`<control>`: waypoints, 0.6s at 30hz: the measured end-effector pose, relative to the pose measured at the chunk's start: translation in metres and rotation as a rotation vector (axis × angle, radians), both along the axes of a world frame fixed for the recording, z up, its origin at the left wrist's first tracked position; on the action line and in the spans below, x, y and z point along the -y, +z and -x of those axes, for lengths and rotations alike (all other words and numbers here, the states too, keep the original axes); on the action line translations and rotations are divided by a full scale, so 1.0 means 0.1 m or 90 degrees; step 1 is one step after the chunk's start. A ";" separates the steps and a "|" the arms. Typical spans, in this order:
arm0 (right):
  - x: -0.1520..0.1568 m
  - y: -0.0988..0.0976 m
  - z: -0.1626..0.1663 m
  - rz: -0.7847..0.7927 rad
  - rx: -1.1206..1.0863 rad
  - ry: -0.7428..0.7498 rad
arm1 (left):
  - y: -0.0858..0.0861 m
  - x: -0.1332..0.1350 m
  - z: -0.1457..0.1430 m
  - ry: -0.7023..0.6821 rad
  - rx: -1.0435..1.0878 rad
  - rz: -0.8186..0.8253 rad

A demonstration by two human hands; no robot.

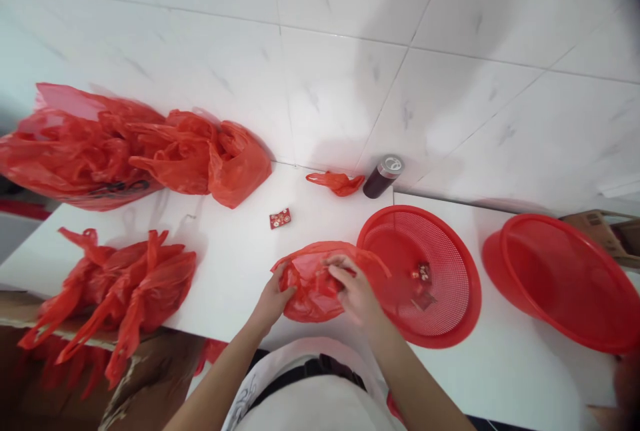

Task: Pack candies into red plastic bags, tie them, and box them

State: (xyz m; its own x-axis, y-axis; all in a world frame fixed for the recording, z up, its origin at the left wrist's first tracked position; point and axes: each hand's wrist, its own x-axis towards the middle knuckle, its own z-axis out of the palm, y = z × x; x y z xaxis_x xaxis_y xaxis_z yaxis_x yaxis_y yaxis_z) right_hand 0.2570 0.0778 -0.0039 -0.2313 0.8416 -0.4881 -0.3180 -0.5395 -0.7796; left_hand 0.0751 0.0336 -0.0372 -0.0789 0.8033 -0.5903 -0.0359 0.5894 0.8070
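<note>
A thin red plastic bag [313,311] lies at the table's front edge, its mouth spread open towards me. My left hand [273,297] is closed on the bag's left rim, thumb inside. Over the bag's right side is my right hand [354,287], fingers curled around something red that I cannot make out against the bag. Beside it on the right, a red mesh basket [473,284] holds a few small red printed packets [424,274]. One more red printed packet [280,219] lies on the white table behind the bag.
Large red bags [240,164] sit against the tiled wall at left, with several tied red bags [160,277] before them. A small crumpled red bag [340,183] and a dark tumbler [383,176] stand behind. Right is a red basin [530,257]; a cardboard box [150,364] is lower left.
</note>
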 end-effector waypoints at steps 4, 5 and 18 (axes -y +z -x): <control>0.01 -0.38 0.29 0.066 0.070 0.071 | -0.04 0.05 0.03 0.000 -0.039 0.006; 0.01 -0.45 0.29 0.048 0.111 0.109 | -0.08 0.07 0.05 0.003 -0.050 0.001; -0.31 -0.60 0.03 -0.182 0.616 0.343 | -0.17 0.20 0.31 -0.119 -0.435 -0.062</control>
State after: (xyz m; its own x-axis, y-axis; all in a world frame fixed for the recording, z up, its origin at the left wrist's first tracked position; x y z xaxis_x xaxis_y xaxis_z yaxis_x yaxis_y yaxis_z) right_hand 0.2540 0.1092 -0.0638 -0.2269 0.8563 -0.4639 0.7012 -0.1869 -0.6880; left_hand 0.0445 0.0133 -0.0539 -0.2616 0.8862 -0.3825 0.5916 0.4603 0.6619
